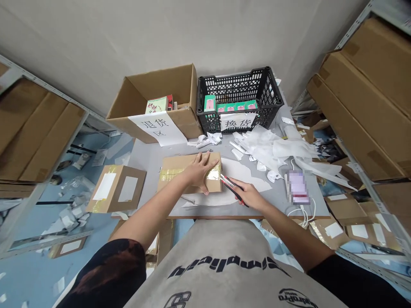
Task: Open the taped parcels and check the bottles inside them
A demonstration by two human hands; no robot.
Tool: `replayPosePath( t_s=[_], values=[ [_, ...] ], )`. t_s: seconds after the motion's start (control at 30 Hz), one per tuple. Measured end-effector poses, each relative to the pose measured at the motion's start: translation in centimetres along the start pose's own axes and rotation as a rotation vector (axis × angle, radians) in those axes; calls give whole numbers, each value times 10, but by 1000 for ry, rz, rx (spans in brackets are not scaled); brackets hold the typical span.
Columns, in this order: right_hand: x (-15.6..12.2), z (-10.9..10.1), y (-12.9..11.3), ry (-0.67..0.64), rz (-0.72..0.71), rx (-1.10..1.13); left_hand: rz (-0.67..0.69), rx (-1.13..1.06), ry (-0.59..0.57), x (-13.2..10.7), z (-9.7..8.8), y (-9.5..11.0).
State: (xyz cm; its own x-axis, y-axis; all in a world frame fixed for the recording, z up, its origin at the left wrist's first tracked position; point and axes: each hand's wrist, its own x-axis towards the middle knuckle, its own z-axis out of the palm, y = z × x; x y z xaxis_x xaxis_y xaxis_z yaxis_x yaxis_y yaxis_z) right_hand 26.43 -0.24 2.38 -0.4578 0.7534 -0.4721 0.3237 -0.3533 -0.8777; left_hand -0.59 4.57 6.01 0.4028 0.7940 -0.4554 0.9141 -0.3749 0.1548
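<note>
A brown cardboard box (175, 164) sealed with yellowish tape lies on the grey table in front of me. My left hand (201, 171) rests flat on its top near the right end, fingers spread. In my right hand (248, 194) is a red and black utility knife (233, 188), gripped with the fingers wrapped round its handle. The knife's tip meets the taped right end of the box; whether the blade is in the tape I cannot tell. White paper (247, 177) lies flat under and beside the box.
Behind stand an open carton (138, 96) with a paper sign and a black plastic crate (269, 98) holding several green boxes. Crumpled white paper (266, 145) and a phone (298, 188) with a cable lie to the right. Another carton (136, 190) sits at the left edge.
</note>
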Motion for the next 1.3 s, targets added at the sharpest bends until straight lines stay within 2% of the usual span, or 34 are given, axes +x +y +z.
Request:
replayPosePath(
  t_s=[0.23, 0.37, 0.43, 0.53, 0.6, 0.77, 1.0, 1.3],
  values=[
    [-9, 7, 12, -73, 62, 73, 12, -15, 24, 1, 0, -2],
    [-15, -2, 19, -99, 73, 139, 12, -32, 18, 2, 2, -4],
    [-12, -12, 19, -65, 72, 162, 17, -39, -1, 2, 3, -5],
    [0, -20, 14, 64, 49, 181, 13, -33, -18, 5, 3, -6],
    [11, -18, 11, 102, 25, 189, 0, -22, -28, 5, 3, -5],
    [29, 0, 8, 76, -3, 269, 12, 10, -30, 3, 1, 0],
    [24, 7, 12, 76, -19, 336, -2, -31, -56, 4, -1, 0],
    [25, 10, 13, 79, -10, 375, 13, -9, -32, 0, -2, 2]
  ],
)
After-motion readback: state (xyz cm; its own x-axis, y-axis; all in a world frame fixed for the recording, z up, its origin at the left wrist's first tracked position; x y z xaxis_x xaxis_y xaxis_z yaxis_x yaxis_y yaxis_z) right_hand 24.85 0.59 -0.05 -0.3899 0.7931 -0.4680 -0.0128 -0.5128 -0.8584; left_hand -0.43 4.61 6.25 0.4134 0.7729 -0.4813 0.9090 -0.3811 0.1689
